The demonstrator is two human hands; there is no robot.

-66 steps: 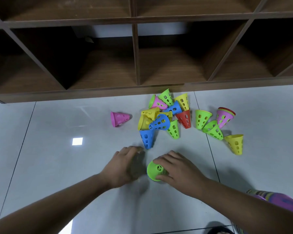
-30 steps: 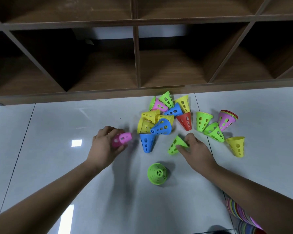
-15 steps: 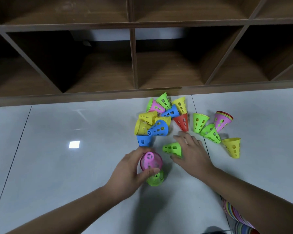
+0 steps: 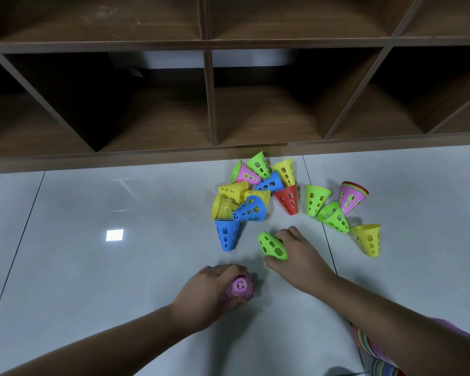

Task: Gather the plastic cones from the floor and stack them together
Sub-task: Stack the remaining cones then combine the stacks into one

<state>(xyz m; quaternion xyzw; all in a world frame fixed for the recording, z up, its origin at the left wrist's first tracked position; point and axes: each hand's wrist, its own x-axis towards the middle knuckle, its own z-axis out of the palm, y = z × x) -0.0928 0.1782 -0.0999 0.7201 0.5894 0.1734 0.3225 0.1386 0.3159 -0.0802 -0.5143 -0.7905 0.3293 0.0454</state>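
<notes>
Cones are starting to nest. The pink cone (image 4: 240, 286), which hovered above the green base cone half a second ago, now covers it completely on the floor (image 4: 120, 267), with the left hand (image 4: 209, 291) curled round it. The right hand (image 4: 296, 256) grips a green cone (image 4: 273, 245) drawn clear of the pile (image 4: 225, 207), probably the next layer.

You have five yellow cones (image 4: 368, 238), four green cones (image 4: 315, 199), three blue cones (image 4: 227, 234), three pink cones (image 4: 350, 199) and one red cone (image 4: 288, 200) in plain sight. One green rim (image 4: 234, 170) and one red rim (image 4: 356, 184) show on nested cones, and you cannot tell how many are nested there.
</notes>
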